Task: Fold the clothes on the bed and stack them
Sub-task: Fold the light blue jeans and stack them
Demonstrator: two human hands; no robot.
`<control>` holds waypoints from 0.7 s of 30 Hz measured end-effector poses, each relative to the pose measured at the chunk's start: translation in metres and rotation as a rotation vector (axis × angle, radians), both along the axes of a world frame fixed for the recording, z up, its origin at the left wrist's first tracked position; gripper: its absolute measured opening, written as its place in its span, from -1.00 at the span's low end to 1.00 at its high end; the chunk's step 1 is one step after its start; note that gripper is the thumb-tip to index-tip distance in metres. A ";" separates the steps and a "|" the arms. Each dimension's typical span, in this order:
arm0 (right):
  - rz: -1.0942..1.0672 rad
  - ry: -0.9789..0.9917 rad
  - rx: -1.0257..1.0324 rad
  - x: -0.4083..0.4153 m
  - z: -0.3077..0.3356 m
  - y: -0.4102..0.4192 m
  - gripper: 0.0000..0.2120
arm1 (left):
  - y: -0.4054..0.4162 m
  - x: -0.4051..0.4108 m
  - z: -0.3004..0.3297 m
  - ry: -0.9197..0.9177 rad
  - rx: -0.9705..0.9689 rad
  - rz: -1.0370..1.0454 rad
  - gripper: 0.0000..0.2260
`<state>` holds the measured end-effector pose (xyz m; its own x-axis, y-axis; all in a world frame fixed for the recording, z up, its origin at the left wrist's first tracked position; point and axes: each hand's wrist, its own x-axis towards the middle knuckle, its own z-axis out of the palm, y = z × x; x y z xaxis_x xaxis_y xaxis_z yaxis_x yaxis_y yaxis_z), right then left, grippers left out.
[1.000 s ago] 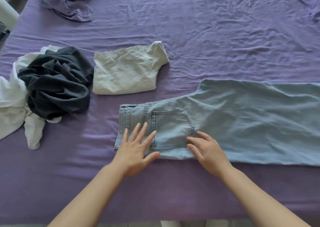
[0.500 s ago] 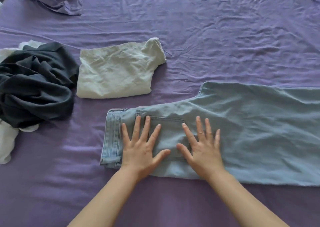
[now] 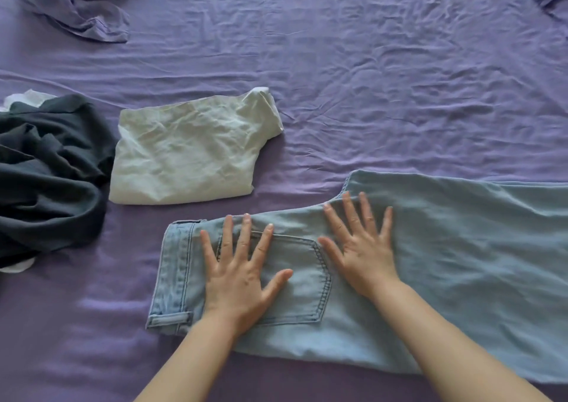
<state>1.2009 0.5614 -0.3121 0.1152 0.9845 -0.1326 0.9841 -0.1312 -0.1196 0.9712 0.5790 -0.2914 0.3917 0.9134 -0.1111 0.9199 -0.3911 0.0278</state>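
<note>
Both hands lie flat, fingers spread, on the light-blue jeans (image 3: 445, 263) — left hand (image 3: 242, 274) over the back pocket, right hand (image 3: 362, 248) beside it. The jeans (legs running right) rest on the purple bed (image 3: 368, 79), near a folded cream garment (image 3: 190, 149).

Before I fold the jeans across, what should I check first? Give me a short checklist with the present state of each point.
1. Jeans lie flat on the purple sheet: ok, only faint ripples.
2. Left hand flat over the back pocket: ok, fingers straight and spread.
3. Right hand flat near the crotch seam: ok.
4. Leg ends lined up: cannot tell, they run out of the picture on the right.
5. Folded cream garment ready as a stack base: ok, apart from the jeans.
6. Dark crumpled garment folded: not ok.
</note>
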 end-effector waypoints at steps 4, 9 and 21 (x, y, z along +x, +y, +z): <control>0.017 -0.038 -0.165 0.037 -0.008 0.025 -0.32 | 0.004 -0.001 -0.015 0.037 0.008 -0.043 -0.30; -0.006 -0.037 -0.165 0.033 -0.005 0.035 -0.34 | 0.006 0.001 -0.016 0.081 -0.004 -0.027 -0.33; 0.021 0.214 -0.078 -0.066 0.025 -0.089 -0.37 | -0.008 -0.045 0.019 -0.143 -0.149 0.748 -0.14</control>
